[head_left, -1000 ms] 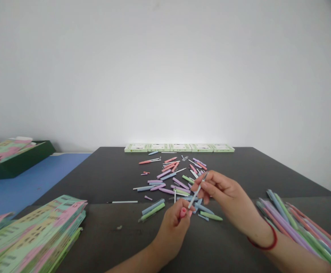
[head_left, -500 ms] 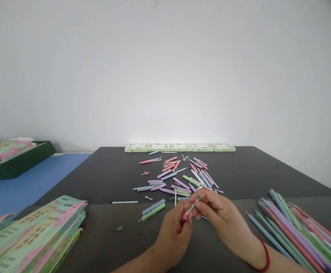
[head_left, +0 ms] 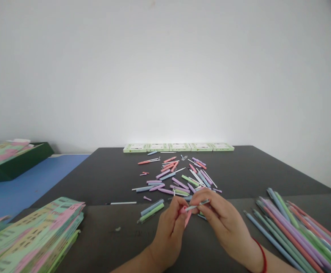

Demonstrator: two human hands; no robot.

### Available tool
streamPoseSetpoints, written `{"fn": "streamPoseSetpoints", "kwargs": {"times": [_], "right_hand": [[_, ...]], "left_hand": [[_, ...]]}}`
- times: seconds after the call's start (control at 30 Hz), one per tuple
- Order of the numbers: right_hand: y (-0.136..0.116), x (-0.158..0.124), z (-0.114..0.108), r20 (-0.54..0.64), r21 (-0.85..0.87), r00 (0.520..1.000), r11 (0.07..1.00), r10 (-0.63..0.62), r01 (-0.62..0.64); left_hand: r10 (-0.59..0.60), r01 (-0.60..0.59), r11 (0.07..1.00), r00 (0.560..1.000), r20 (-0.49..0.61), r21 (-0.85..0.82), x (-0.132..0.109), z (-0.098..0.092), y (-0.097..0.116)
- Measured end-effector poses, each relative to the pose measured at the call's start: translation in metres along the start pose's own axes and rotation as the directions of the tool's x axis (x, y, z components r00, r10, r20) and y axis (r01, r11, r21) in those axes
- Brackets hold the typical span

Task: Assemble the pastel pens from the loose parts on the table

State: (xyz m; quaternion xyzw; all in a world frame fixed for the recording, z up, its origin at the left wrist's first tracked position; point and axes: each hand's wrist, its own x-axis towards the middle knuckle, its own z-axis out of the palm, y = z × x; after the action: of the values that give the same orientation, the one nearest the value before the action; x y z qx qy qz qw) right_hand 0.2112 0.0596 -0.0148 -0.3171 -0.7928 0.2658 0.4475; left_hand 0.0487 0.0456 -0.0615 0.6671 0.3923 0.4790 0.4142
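My left hand (head_left: 168,233) is closed around a pink pen barrel (head_left: 188,217), its open end facing up and its lower part slanting down behind the fingers. My right hand (head_left: 226,223), with a red cord at the wrist, pinches a thin whitish refill-like stick (head_left: 193,207) with a greyish end. The stick's left end meets the mouth of the barrel; I cannot tell how deep it sits. Just beyond both hands lies a heap of loose pen parts in purple, blue, green and coral, including a purple barrel (head_left: 179,183). Left of my hands rest a green barrel (head_left: 152,213) and a blue barrel (head_left: 152,206).
Pens in clear sleeves (head_left: 292,227) lie at the right. Stacked printed packets (head_left: 31,235) fill the left front. A row of pale green boxes (head_left: 179,147) lines the black table's (head_left: 97,182) far edge. A dark green tray (head_left: 25,161) stands on a blue surface (head_left: 6,195).
My left hand has turned, so more of the pink barrel shows. The whitish stick has swung from steep to nearly level, its greyish end now further right.
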Motion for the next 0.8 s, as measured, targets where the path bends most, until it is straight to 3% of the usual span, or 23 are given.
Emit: {"fn": "streamPoseSetpoints", "kwargs": {"times": [0.27, 0.4, 0.53, 0.8], "right_hand": [[-0.023, -0.003, -0.009, 0.049, 0.001, 0.981, 0.982, -0.186, 0.186], [-0.042, -0.002, -0.018, -0.004, 0.032, 0.963, 0.962, -0.270, 0.270], [-0.052, 0.001, -0.026, -0.011, 0.023, 0.954, 0.954, -0.300, 0.300], [-0.047, 0.000, -0.023, 0.013, 0.039, 0.956, 0.956, -0.292, 0.291]], "left_hand": [[0.165, -0.165, 0.985, 0.986, 0.005, -0.048, -0.008, -0.005, -0.008], [0.211, -0.207, 0.974, 0.976, 0.043, -0.095, -0.011, -0.009, -0.009], [0.190, -0.183, 0.976, 0.980, 0.050, -0.118, -0.009, -0.010, -0.005], [0.198, -0.196, 0.980, 0.979, 0.053, -0.044, -0.010, -0.011, -0.010]]}}
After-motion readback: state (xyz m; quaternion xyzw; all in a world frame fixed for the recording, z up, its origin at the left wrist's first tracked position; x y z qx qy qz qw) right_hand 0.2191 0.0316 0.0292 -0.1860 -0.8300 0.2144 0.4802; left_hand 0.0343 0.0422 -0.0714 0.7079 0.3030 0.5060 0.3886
